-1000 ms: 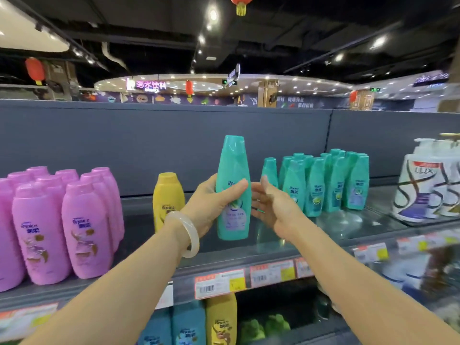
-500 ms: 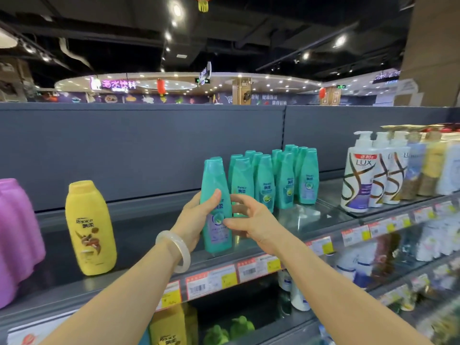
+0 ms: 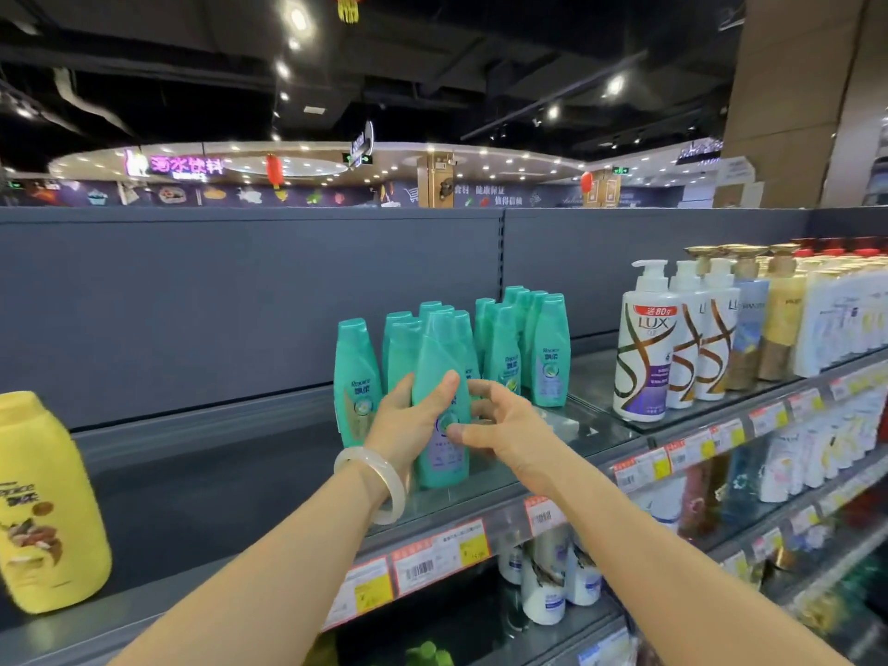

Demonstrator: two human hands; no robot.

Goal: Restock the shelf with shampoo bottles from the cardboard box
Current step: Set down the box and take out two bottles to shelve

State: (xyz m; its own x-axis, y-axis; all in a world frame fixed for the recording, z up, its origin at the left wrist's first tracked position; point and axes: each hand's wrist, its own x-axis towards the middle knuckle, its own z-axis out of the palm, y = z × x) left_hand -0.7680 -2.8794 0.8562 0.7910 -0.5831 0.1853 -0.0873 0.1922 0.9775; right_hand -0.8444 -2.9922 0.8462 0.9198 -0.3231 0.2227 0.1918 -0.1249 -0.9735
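Left hand: the left hand (image 3: 408, 425) is wrapped round the teal shampoo bottle (image 3: 441, 401), thumb across its front, fingers behind.
Right hand: the right hand (image 3: 499, 427) has its fingers spread and loosely bent, thumb tip touching the bottle's label; it grips nothing.
Bottle in hand: upright, base at or just above the shelf (image 3: 230, 478); contact is hard to confirm.
Already stocked: a cluster of matching teal bottles (image 3: 528, 348) stands just behind and beyond both hands, 1 more just beside the left hand's fingers.
Progress: judged partway; this bottle is nearly placed.
Left to do: release it, then fill the bare stretch of shelf out past the left hand, toward the yellow bottle (image 3: 43, 507).
Cardboard box: not in view, so what is left in it cannot be told.
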